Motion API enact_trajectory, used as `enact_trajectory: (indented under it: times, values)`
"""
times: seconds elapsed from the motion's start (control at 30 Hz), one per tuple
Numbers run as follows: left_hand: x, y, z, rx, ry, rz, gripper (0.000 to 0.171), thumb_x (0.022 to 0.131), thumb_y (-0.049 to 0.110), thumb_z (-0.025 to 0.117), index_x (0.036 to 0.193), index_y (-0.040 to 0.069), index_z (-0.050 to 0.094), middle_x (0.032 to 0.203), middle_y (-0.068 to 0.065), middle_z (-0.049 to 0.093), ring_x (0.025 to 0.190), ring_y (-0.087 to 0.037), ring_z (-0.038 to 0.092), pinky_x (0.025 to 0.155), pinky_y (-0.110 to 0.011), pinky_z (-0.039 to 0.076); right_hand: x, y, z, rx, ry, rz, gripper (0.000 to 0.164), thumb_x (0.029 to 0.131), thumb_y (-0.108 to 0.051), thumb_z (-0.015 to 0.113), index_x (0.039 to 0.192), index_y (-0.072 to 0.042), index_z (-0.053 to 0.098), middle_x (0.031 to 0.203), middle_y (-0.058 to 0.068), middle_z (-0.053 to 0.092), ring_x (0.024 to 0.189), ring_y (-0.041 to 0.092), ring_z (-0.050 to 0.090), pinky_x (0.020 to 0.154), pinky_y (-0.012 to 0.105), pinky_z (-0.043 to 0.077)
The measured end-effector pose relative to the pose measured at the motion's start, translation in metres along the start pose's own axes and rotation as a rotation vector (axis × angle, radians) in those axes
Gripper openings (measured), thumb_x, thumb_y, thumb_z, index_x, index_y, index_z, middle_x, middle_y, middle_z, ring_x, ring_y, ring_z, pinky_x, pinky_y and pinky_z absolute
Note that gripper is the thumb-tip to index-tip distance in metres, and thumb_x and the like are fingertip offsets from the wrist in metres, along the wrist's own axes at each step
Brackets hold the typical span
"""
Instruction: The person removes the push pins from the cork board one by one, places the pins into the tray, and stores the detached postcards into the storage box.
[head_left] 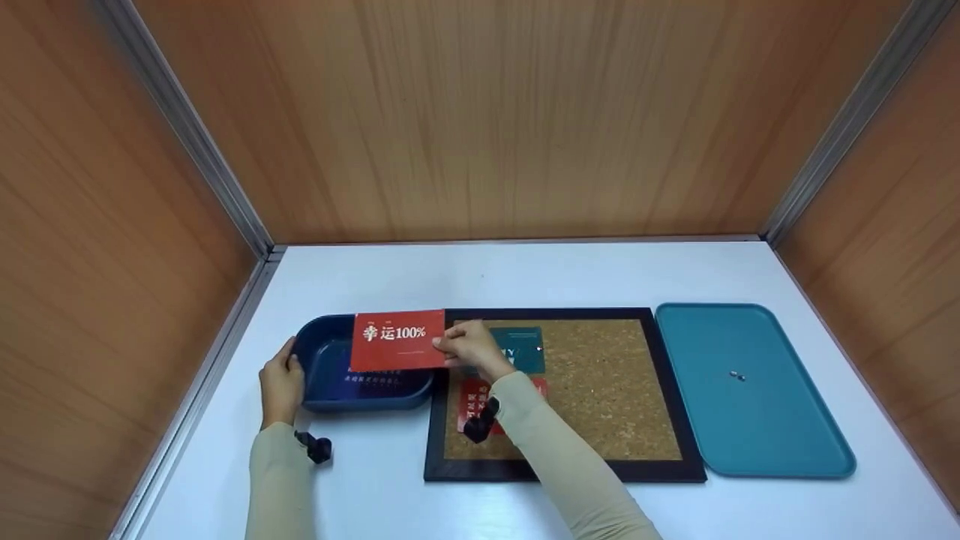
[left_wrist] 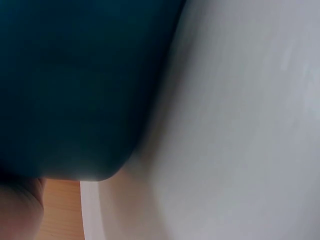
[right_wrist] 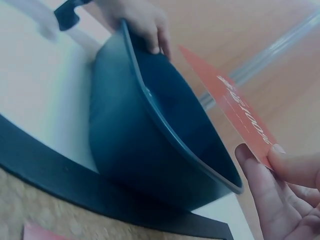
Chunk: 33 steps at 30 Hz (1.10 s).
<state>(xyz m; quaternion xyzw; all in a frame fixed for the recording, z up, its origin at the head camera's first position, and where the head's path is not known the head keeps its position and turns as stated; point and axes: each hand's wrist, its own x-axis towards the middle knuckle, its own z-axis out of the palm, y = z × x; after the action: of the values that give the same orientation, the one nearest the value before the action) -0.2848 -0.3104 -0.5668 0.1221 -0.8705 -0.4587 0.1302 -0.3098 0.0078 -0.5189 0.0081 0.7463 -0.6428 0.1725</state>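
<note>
A red card with white lettering is pinched by its right edge between the thumb and fingers of my right hand. The card hangs over a deep blue plastic basin, hiding part of it. On the basin's left side, my left hand grips the rim; in the right wrist view its fingers reach over the rim to the inside. Below the red card, a dark card with white writing shows in the basin. The left wrist view is mostly filled by the basin's outer wall.
A black-framed cork board lies right of the basin. On it are a green card and another red card, partly behind my right arm. Farther right, a teal tray holds a few tiny shiny pieces. Wooden walls enclose the white table.
</note>
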Motion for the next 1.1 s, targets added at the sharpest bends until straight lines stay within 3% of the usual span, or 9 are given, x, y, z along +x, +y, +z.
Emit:
enact_trajectory:
  times: [0.2, 0.4, 0.57, 0.67, 0.8, 1.1]
  values:
    - [0.0, 0.001, 0.0, -0.008, -0.002, -0.002, 0.043, 0.101, 0.001, 0.033, 0.143, -0.005, 0.039, 0.147, -0.025, 0.039, 0.139, -0.038, 0.034, 0.115, -0.048, 0.03, 0.0, 0.001, 0.012, -0.002, 0.009, 0.011, 0.028, 0.086, -0.014, 0.073, 0.106, 0.004, 0.067, 0.093, 0.013, 0.069, 0.064, 0.01, 0.065, 0.063, 0.025, 0.06]
    - [-0.001, -0.001, 0.0, -0.004, 0.003, 0.004, 0.044, 0.101, 0.002, 0.034, 0.144, -0.004, 0.039, 0.147, -0.026, 0.039, 0.135, -0.036, 0.041, 0.112, -0.048, 0.034, 0.001, 0.002, 0.022, 0.024, -0.006, 0.022, 0.028, 0.085, -0.011, 0.073, 0.107, 0.005, 0.065, 0.094, 0.014, 0.069, 0.064, 0.011, 0.067, 0.062, 0.024, 0.059]
    - [-0.002, -0.002, -0.001, -0.005, -0.005, 0.005, 0.044, 0.101, 0.003, 0.033, 0.144, -0.004, 0.038, 0.147, -0.026, 0.038, 0.112, -0.033, 0.05, 0.101, -0.046, 0.04, 0.002, 0.004, 0.029, 0.014, -0.012, 0.015, 0.024, 0.086, -0.008, 0.072, 0.104, 0.007, 0.067, 0.09, 0.016, 0.071, 0.061, 0.012, 0.069, 0.061, 0.025, 0.059]
    - [-0.002, -0.002, -0.002, 0.002, -0.002, 0.008, 0.044, 0.101, 0.003, 0.033, 0.144, -0.004, 0.039, 0.147, -0.027, 0.039, 0.122, -0.036, 0.049, 0.107, -0.047, 0.039, 0.002, 0.004, 0.032, 0.002, -0.014, 0.008, 0.026, 0.086, -0.007, 0.071, 0.106, 0.008, 0.065, 0.091, 0.016, 0.071, 0.061, 0.012, 0.069, 0.061, 0.026, 0.06]
    - [-0.002, -0.002, -0.001, 0.008, 0.005, 0.019, 0.043, 0.101, 0.002, 0.033, 0.143, -0.005, 0.04, 0.146, -0.027, 0.04, 0.137, -0.039, 0.038, 0.113, -0.051, 0.033, 0.002, 0.004, 0.035, -0.02, -0.02, -0.005, 0.028, 0.087, -0.007, 0.07, 0.108, 0.01, 0.063, 0.093, 0.017, 0.071, 0.063, 0.012, 0.069, 0.062, 0.026, 0.06]
    - [-0.001, -0.003, -0.001, -0.006, 0.01, 0.025, 0.043, 0.1, 0.002, 0.034, 0.142, -0.007, 0.04, 0.145, -0.027, 0.04, 0.137, -0.039, 0.038, 0.113, -0.05, 0.033, 0.002, 0.002, 0.041, -0.059, -0.022, -0.003, 0.026, 0.086, -0.004, 0.071, 0.105, 0.01, 0.063, 0.09, 0.016, 0.07, 0.063, 0.014, 0.069, 0.061, 0.026, 0.06]
